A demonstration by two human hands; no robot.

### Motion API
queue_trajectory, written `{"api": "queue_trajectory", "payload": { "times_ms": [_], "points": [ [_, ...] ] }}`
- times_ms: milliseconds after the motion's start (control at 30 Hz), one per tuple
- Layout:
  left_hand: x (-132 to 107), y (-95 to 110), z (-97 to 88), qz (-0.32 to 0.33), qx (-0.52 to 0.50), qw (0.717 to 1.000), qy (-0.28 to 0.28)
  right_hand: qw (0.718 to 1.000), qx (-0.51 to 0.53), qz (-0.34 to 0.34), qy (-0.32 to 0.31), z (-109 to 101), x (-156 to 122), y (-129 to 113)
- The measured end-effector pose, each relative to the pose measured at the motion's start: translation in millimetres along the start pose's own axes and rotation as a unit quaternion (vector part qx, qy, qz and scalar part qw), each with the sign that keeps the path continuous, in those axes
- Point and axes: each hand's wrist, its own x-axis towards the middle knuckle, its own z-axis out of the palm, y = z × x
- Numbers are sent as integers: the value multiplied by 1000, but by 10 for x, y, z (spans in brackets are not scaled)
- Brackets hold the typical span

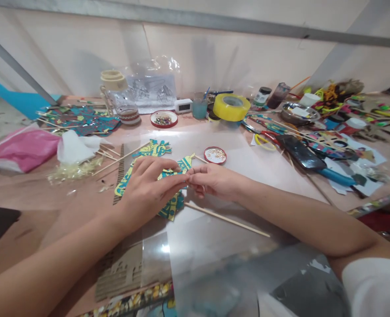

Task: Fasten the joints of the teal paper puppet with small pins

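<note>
My left hand [148, 182] curves over a blue-and-yellow patterned cutout [171, 209], its thumb and fingers closed around the cutout's upper part. My right hand [211, 178] comes from the right with its fingertips pinched together, meeting the left thumb at the cutout's edge. Whatever lies between the right fingertips is too small to make out. A thin wooden stick [228, 219] slants from the cutout toward the lower right. Just behind the hands lies another patterned piece [153, 148]. A red-rimmed lid [215, 155] holding tiny gold-coloured bits sits behind my right hand.
Yellow tape [232, 107], a second lid [164, 119] and a jar of bluish liquid [199, 108] stand at the back. Scissors [264, 134] and a black-and-blue tool [300, 152] lie right. Pink material [27, 147] lies left. A metal bar [195, 22] crosses above.
</note>
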Motion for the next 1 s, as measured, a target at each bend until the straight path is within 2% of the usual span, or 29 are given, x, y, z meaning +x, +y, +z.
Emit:
{"api": "queue_trajectory", "payload": {
  "times_ms": [200, 333, 600, 800, 1000],
  "points": [
    [29, 6, -20, -2, -8, 1000, -26, 997, -70, -20, 39, 18, -8, 32],
    [16, 6, 21, -18, -13, 1000, -22, 993, -101, -42, 46, 42, -28, 58],
    [10, 7, 117, 7, 6, 1000, 22, 996, 88, 18, 27, 60, -1, 136],
    [-13, 5, 103, 40, 24, 999, 10, 992, 126, 12, 0, 8, 37, 216],
    [-76, 9, 34, 123, 51, 991, -22, 987, 161, 0, 24, 36, 63, 269]
  ]
}}
